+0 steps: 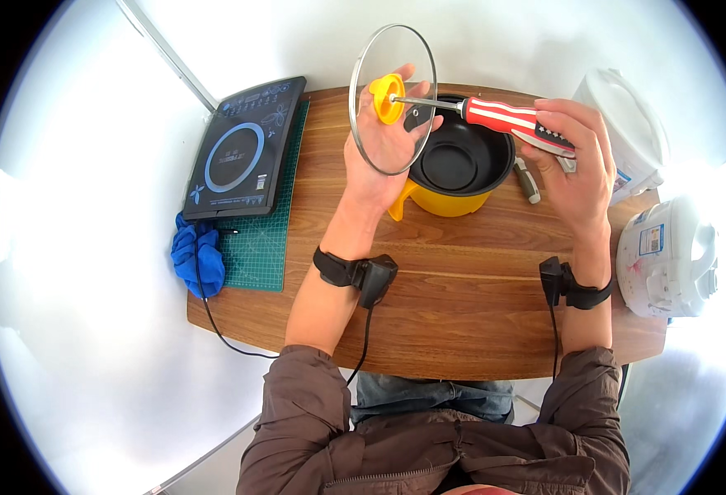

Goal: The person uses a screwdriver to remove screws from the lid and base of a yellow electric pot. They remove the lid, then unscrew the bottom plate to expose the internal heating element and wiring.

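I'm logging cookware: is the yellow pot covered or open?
Open: the yellow pot shows its black interior; the left hand holds the glass lid aside.

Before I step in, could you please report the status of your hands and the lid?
Left hand holding up lid at yellow knob. Right hand gripping screwdriver, pointed at lid's centre. Pot uncovered, partly behind screwdriver. Nothing seen blocking the screwdriver.

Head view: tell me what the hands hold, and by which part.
The left hand holds the glass lid by its yellow knob; the right hand holds the screwdriver by its handle.
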{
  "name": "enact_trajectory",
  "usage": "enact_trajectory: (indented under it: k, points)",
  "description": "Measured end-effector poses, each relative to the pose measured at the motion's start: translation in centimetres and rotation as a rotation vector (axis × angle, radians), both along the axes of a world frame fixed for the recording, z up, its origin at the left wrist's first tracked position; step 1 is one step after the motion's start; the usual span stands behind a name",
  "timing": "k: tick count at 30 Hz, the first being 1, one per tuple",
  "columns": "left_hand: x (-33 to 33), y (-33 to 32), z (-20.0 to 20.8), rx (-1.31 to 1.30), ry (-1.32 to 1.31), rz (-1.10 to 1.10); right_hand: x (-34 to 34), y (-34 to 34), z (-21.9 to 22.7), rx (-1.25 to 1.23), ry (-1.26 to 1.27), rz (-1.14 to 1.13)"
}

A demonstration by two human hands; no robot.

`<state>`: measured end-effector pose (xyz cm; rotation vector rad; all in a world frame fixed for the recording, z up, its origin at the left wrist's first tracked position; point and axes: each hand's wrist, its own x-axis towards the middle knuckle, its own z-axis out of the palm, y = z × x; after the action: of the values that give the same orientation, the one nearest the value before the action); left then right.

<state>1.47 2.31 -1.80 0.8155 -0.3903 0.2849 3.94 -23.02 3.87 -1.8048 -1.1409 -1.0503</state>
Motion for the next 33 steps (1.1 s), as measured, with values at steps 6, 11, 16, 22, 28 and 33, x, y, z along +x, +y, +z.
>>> enact_trajectory:
  k: [6, 11, 16, 22, 28, 33]
  points:
    - [-0.1, 0.3, 0.4, 0.038, -0.003, 0.011, -1.0, 0.2, 0.3, 0.004, 0.082, -0.017]
    - [-0.2, 0.3, 0.3, 0.054, -0.01, 0.008, -1.0, 0.0, 0.5, -0.012, 0.122, -0.044]
    - [-0.2, 0.1, 0.5, 0.064, -0.025, 0.031, -0.9, 0.2, 0.2, 0.107, 0.349, 0.081]
    - [-0.1, 1.2, 0.7, 0.187, -0.158, 0.115, -2.0, -0.3, 1.3, 0.006, 0.96, 0.023]
    - [-0.5, 1.1, 1.5, 0.114, -0.042, 0.078, -1.1, 0.5, 0.4, -0.048, 0.173, 0.03]
    - [-0.1, 0.8, 0.5, 0.016, 0.04, -0.007, -1.2, 1.1, 1.0, -0.004, 0.126, 0.057]
